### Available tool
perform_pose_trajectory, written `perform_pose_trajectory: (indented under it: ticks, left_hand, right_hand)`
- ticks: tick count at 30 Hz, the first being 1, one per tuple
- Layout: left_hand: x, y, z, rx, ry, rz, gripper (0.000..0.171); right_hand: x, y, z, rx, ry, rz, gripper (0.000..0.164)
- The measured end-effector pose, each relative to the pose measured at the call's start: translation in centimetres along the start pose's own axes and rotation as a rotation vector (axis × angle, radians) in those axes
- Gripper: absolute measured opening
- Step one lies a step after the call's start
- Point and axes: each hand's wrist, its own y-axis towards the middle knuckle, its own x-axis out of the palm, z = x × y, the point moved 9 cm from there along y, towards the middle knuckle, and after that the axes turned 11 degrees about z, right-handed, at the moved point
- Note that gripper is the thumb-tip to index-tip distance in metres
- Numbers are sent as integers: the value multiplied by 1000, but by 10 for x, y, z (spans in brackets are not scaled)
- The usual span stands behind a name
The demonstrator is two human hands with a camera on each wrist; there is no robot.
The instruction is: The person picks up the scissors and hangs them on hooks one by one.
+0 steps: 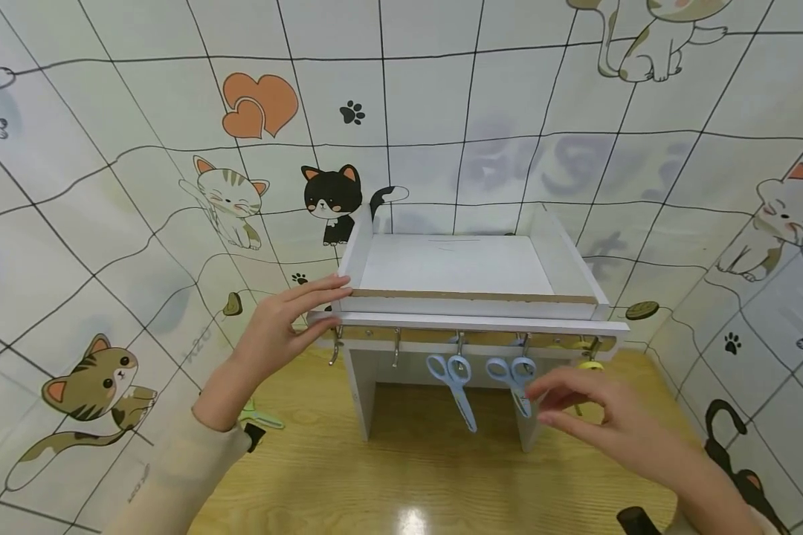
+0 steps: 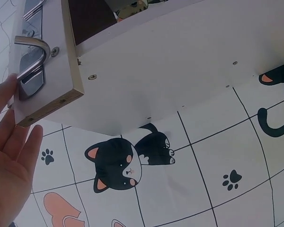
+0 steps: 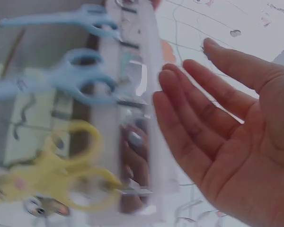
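Note:
My left hand (image 1: 277, 327) grips the left end of a white shelf unit (image 1: 468, 325), thumb on the front and fingers behind, as the left wrist view also shows. Along its front runs a shiny metal rail with hooks. Two pairs of light-blue scissors (image 1: 465, 407) hang from middle hooks, handles up. Yellow scissors (image 3: 52, 165) hang at the right end, largely hidden behind my right hand in the head view. That right hand (image 1: 602, 409) hovers in front of the rail beside the right blue pair, fingers loosely bent and holding nothing.
Two bare hooks (image 1: 397, 349) are at the rail's left. Green scissors (image 1: 265, 419) lie on the wooden table (image 1: 401, 475) near my left sleeve. An open-topped white tray section (image 1: 455, 267) forms the unit's top. Cat-patterned sheeting (image 1: 428, 96) surrounds the table.

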Motion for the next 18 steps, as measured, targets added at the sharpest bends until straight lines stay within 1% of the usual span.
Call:
perform_pose_trajectory:
  ticks: [2, 5, 8, 10, 11, 14, 16, 18]
  left_hand:
    - [0, 0, 0, -2, 3, -2, 49]
    - [1, -1, 0, -12, 14, -13, 48]
    - [1, -3, -1, -22, 21, -27, 48]
    - [1, -4, -1, -26, 23, -36, 48]
    - [1, -4, -1, -27, 22, -40, 48]
    - [1, -4, 1, -21, 15, -47, 49]
    - [0, -4, 2, -19, 14, -50, 49]
    - [-1, -4, 4, -11, 9, -47, 50]
  right_hand:
    - [-16, 9, -9, -69, -50, 35, 48]
    - [-40, 22, -18, -150, -127, 97, 52]
    - [-59, 33, -20, -225, -213, 136, 50]
    - [-68, 39, -19, -286, -259, 160, 55]
    - [-71, 41, -16, -299, -287, 156, 59]
    - [-76, 46, -6, -298, -370, 147, 67]
    - [-77, 48, 2, -291, -417, 138, 70]
    - [-77, 48, 11, -285, -450, 125, 69]
